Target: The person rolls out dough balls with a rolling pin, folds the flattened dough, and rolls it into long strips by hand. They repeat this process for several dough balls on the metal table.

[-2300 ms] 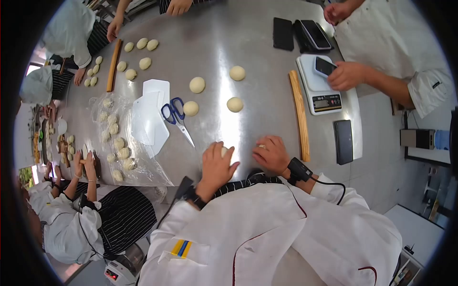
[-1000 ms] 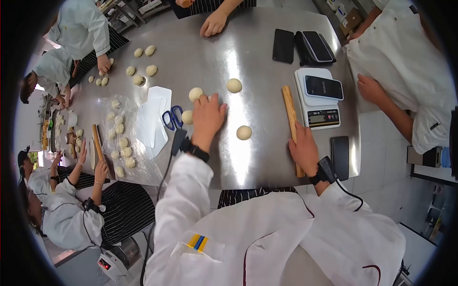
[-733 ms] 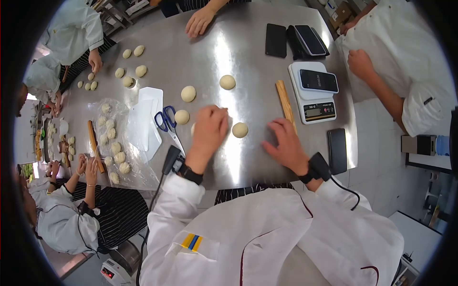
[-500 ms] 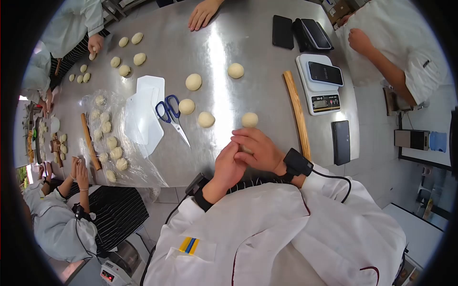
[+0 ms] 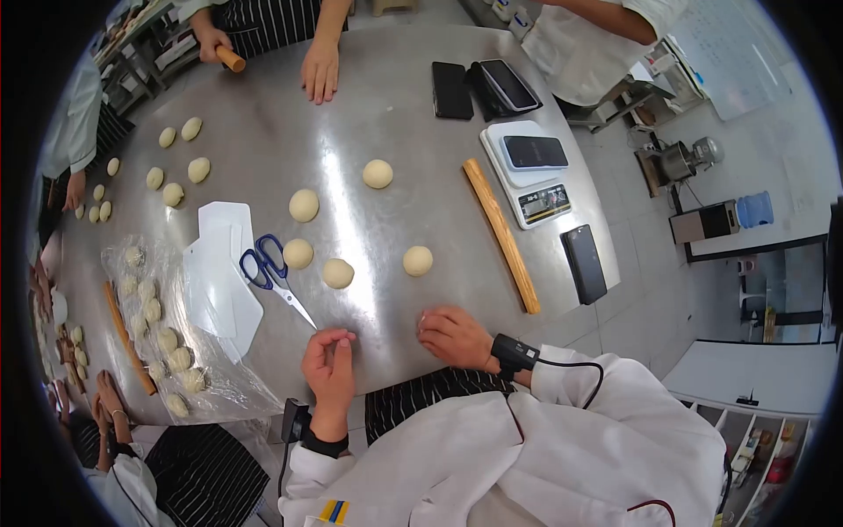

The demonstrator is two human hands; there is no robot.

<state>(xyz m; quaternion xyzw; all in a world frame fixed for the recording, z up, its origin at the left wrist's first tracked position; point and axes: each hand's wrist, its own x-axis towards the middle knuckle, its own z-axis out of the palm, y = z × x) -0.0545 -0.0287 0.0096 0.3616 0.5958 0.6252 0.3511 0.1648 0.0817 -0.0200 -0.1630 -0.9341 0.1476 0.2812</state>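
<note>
My right hand (image 5: pixel 455 338) rests low over the steel table, its fingers curled and cupped; whatever lies beneath them is hidden. To its left my left hand (image 5: pixel 330 373) is raised near the table's edge, fingers folded in and thumb up beside them, with nothing visible in it. The nearest dough ball (image 5: pixel 418 261) sits just beyond my right hand. Farther left lie a second dough ball (image 5: pixel 338 273) and a third dough ball (image 5: pixel 299 254), with more smooth balls behind. Blue-handled scissors (image 5: pixel 279 274) lie with their blades pointing at my left hand.
White plastic scrapers (image 5: pixel 225 277) lie beside dough pieces under clear plastic wrap (image 5: pixel 198 386). At right are a wooden rolling pin (image 5: pixel 500 233), a scale (image 5: pixel 536 206) with a phone on it, and another phone (image 5: pixel 584 263). Co-workers' hands, including one hand (image 5: pixel 320 70), are around the table.
My hands have come apart, the left one moving left and turning up. My view has shifted. Across the table, a co-worker's other hand with a wooden stick has come into view.
</note>
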